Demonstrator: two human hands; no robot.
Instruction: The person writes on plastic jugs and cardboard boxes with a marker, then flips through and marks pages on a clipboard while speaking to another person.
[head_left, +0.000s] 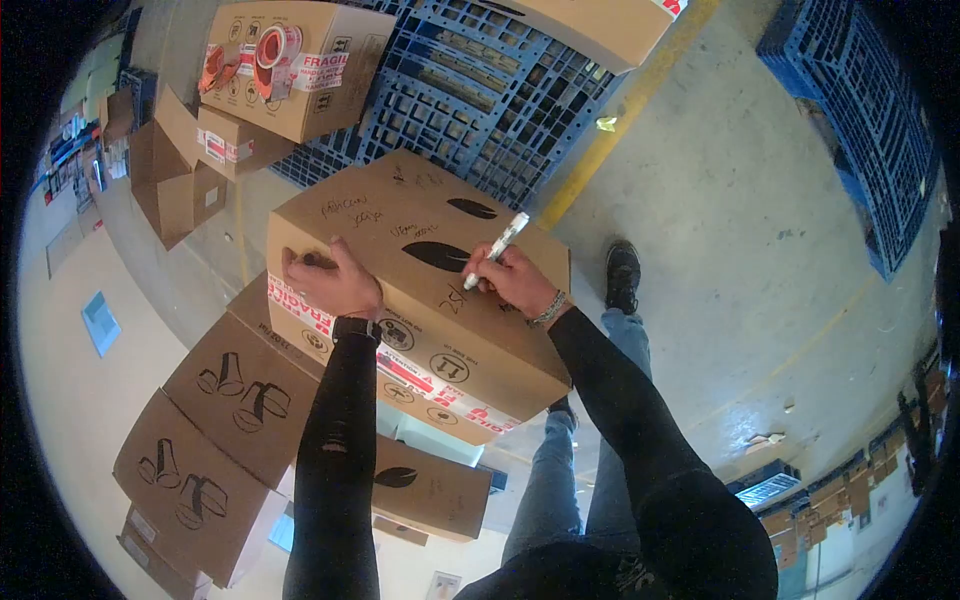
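A taped cardboard box (380,225) stands in front of me, with handwriting and black leaf-shaped marks on its top. My right hand (515,280) is closed around a white marker (508,240), its tip at the box top beside freshly visible handwritten strokes. Across the box's left edge rests my left hand (340,285), thumb and fingers apart. A small dark spot shows between them; I cannot make out what it is. Red and white FRAGILE tape (405,378) runs along the box's near side.
Beyond the box lies a blue plastic pallet (470,90). Tape rolls (277,60) sit on another carton (350,45) at upper left. An open carton (165,180) stands left; large cartons (215,420) lie lower left. More blue pallets (860,110) stand at right.
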